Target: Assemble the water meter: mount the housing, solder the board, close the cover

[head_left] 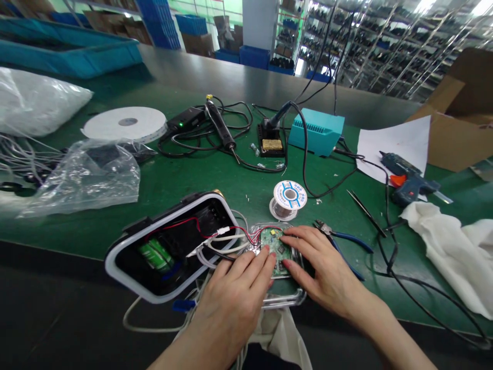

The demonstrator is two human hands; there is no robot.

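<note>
My left hand (234,293) and my right hand (318,270) both rest on a small green circuit board (274,246) that lies in a clear plastic cover (293,297) at the table's near edge. The left fingers lie together on the board's left edge. The right thumb and fingers press on its right side, curled around it. Red, black and white wires (227,237) run from the board into an open black housing with a white rim (162,254), which holds a green battery (156,255).
Blue-handled cutters (341,239), tweezers (365,211) and a solder spool (288,199) lie just behind the hands. Further back are a soldering iron stand (270,141), a teal station (318,131), a glue gun (410,180), white cloth (450,246), plastic bags (82,177) and cables.
</note>
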